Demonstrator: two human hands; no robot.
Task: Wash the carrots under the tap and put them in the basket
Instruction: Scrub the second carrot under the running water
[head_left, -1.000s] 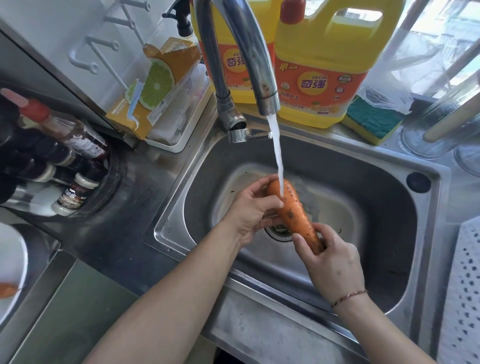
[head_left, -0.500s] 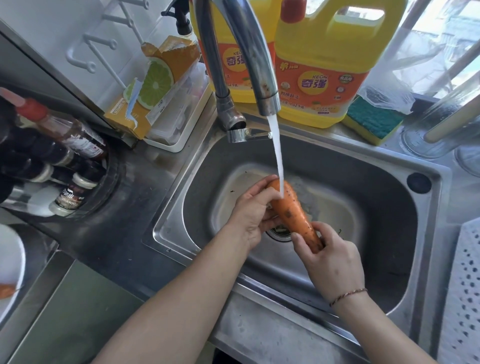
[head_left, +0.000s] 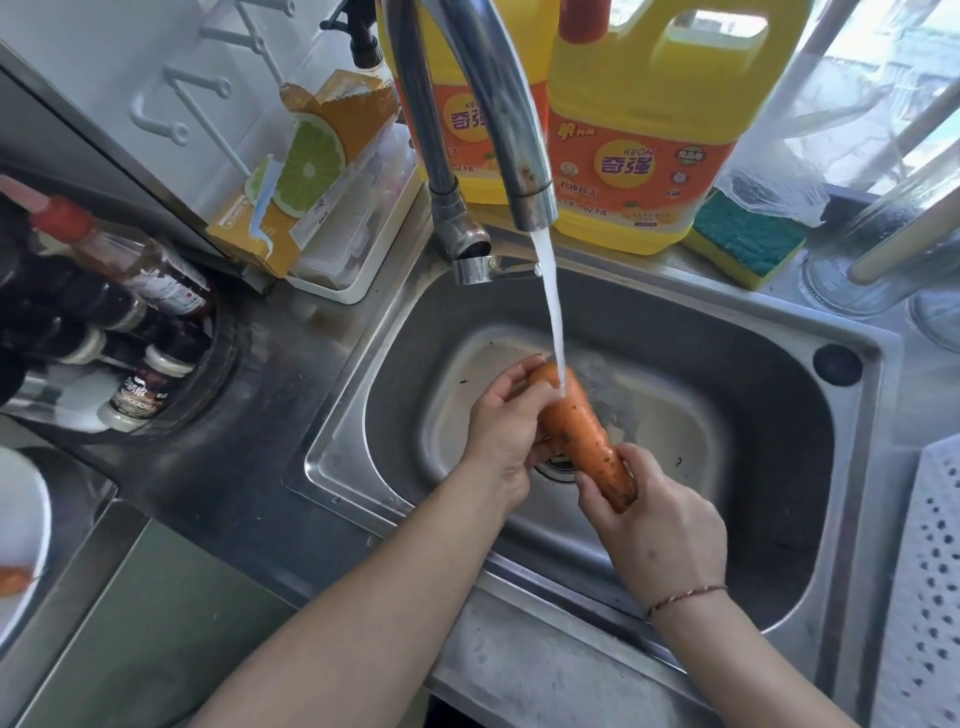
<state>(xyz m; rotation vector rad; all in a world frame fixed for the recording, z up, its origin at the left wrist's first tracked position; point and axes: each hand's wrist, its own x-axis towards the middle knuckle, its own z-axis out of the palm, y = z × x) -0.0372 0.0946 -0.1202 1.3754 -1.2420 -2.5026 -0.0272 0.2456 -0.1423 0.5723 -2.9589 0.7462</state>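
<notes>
Right, mid-wash: long orange dirt-specked carrot (head_left: 582, 436) held slanted over the steel sink (head_left: 857, 467) drain so the curved chrome tap (head_left: 498, 114) stream hits its thick end; left hand (head_left: 506, 434) wraps that end, probably to rub; right hand (head_left: 657, 525) grips the thin end, steadying; white perforated basket (head_left: 930, 582) waits just right of the sink.

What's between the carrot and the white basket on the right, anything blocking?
Nothing visible blocks it. The carrot is held over the sink by the left hand and right hand; only the sink's right rim lies between it and the perforated white basket, so lift over that.
</notes>
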